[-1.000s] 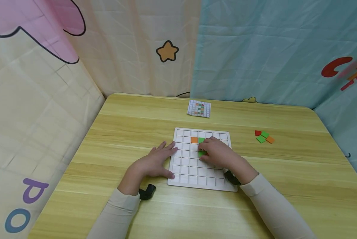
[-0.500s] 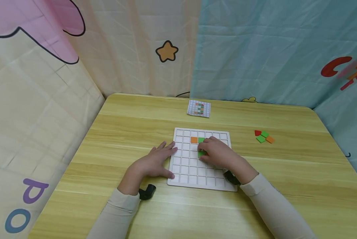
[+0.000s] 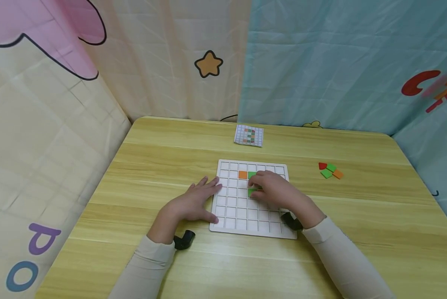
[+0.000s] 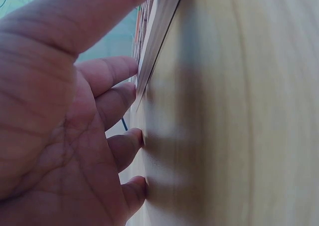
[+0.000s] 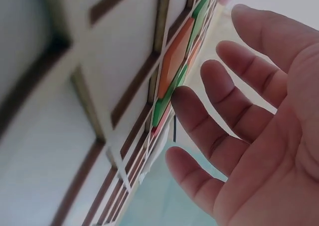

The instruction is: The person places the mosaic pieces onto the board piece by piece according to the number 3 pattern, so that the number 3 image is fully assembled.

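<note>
A white grid board (image 3: 231,224) lies on the table, with an orange square tile (image 3: 243,175) and green square tiles (image 3: 251,192) set in its cells. My left hand (image 3: 195,203) is spread at the board's left edge, thumb and fingertips resting on the rim. Over the tiles, my right hand (image 3: 273,189) hovers with loosely bent fingers and partly covers them. In the right wrist view its fingers stand apart with nothing between them, one fingertip right by a green tile (image 5: 162,109). Beside that sit another orange tile (image 5: 175,59) and a sliver of red (image 5: 153,130).
Right of the board lie loose tiles: a red one (image 3: 322,166), green ones (image 3: 326,174) and an orange one (image 3: 337,174). A small card (image 3: 249,136) printed with a coloured grid pattern lies behind the board. Curtains hang along the table's (image 3: 163,166) back and sides.
My right hand has shifted slightly to the right, and its fingertips have drawn back a little from the tiles. The left hand, board and loose tiles stay in place.
</note>
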Demonstrator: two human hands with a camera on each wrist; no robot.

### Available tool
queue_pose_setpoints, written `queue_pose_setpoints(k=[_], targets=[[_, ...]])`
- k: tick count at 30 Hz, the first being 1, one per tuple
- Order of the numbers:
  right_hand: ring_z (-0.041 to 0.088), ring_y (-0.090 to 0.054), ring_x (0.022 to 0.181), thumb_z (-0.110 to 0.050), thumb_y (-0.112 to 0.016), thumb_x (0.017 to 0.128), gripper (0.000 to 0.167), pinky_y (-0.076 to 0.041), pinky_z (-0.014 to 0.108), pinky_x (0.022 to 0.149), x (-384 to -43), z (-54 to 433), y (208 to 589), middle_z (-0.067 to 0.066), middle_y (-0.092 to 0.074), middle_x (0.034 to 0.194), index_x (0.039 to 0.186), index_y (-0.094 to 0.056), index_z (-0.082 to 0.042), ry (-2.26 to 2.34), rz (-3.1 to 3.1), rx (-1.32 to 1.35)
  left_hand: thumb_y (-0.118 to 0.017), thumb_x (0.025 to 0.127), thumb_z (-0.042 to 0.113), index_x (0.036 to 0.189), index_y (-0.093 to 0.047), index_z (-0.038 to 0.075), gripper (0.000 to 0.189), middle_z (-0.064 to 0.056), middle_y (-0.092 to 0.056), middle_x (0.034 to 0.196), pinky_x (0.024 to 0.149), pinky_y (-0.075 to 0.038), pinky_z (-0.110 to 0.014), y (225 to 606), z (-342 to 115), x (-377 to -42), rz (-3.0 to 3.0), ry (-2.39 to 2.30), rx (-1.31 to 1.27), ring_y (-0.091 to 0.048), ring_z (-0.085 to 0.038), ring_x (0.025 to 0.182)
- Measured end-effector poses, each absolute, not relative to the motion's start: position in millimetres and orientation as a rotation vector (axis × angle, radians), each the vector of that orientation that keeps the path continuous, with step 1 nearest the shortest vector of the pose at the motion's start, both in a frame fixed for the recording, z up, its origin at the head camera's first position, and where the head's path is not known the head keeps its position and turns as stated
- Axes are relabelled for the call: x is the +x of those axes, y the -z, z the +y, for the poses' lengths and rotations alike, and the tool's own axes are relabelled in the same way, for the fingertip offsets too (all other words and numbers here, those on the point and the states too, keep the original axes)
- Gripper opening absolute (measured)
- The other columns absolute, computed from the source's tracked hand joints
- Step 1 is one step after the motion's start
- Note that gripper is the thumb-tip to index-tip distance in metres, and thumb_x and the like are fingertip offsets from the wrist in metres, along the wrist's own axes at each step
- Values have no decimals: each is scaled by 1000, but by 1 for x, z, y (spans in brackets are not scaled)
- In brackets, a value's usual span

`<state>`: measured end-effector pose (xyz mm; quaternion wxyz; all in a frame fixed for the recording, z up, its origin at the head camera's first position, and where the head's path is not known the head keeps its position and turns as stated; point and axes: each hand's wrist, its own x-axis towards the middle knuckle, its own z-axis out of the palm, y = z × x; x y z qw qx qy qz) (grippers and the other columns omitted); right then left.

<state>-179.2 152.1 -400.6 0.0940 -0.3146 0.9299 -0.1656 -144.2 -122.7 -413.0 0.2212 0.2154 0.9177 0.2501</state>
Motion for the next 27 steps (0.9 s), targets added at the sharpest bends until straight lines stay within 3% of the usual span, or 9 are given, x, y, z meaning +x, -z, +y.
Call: queue_pose_setpoints(k=[7,27], targets=[[18,-58,94,-20,-73,91,21,-50,38,86,-182,163,398,-2,-64,104,110,-71,-11,526,2778,-873,-86,76,33,157,-32,16,99,3,-14,165,120,-2,-51,413,-123,-144,2529,-708,595,2,-25,152],[30,-60,105,-13,-68,94,23,-53,49,87,-184,242,391,10,-64,111,114,-67,-3,666,2860,-615,-86,76,34,157,-33,16,98,3,-14,165,120,-2,-51,416,-124,-145,2533,-706,599,3,-25,152]])
